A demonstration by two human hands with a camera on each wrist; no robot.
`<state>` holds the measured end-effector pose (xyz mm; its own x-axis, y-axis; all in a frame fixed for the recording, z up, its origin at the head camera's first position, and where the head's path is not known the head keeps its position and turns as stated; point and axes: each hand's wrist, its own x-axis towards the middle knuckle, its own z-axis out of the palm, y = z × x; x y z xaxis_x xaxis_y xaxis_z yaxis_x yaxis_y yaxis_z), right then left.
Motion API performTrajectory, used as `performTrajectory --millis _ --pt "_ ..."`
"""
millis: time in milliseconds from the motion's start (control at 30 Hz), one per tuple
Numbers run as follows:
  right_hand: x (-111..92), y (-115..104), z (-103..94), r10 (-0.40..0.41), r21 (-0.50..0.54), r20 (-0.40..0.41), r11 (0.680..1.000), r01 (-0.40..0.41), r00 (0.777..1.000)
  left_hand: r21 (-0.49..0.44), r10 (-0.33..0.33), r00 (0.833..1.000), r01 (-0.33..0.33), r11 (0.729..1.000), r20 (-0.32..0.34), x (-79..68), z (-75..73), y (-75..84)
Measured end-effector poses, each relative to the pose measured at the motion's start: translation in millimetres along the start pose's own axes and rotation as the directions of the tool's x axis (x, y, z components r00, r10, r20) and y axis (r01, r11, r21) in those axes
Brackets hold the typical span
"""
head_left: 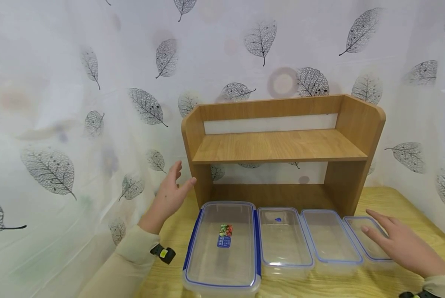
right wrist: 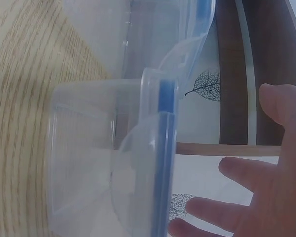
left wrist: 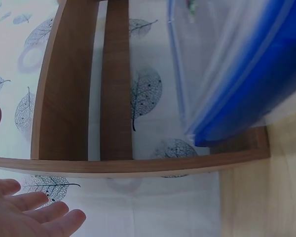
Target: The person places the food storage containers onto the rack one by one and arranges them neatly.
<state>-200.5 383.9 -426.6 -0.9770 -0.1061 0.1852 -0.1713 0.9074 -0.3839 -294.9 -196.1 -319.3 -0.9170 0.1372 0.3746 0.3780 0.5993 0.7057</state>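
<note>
Several clear plastic food containers with blue-edged lids stand in a row in the head view. The largest container (head_left: 241,260), with blue side clips and a label, is at the left; a medium container (head_left: 283,244), a narrower container (head_left: 332,238) and the smallest container (head_left: 367,238) follow rightward. My left hand (head_left: 167,198) hovers left of the shelf's side panel, fingers spread and holding nothing. Over the smallest container's right edge is my right hand (head_left: 405,246), its fingers extended; the right wrist view shows that hand (right wrist: 261,197) apart from the lid.
A two-tier wooden shelf (head_left: 278,145) stands behind the containers on the wood-grain table (head_left: 170,265). A leaf-patterned curtain (head_left: 222,54) hangs behind and along the left side. Dark straps with cameras are on both wrists.
</note>
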Motion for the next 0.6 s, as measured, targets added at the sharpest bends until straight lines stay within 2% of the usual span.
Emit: performTrajectory --millis 100,367,600 --pt "1 1 -0.9 0.008 0.008 0.012 1.000 -0.008 1.000 -0.031 -0.026 1.000 0.026 0.999 -0.006 8.6 -0.9 3.6" --pt "2 5 -0.5 0.008 0.042 0.030 0.999 -0.010 1.000 -0.039 -0.063 0.998 0.062 0.997 -0.021 28.0 -2.6 15.3" --pt "1 9 1.1 0.010 0.066 0.031 0.998 -0.012 0.999 -0.061 -0.095 0.995 0.093 0.994 -0.032 38.0 -0.7 19.8"
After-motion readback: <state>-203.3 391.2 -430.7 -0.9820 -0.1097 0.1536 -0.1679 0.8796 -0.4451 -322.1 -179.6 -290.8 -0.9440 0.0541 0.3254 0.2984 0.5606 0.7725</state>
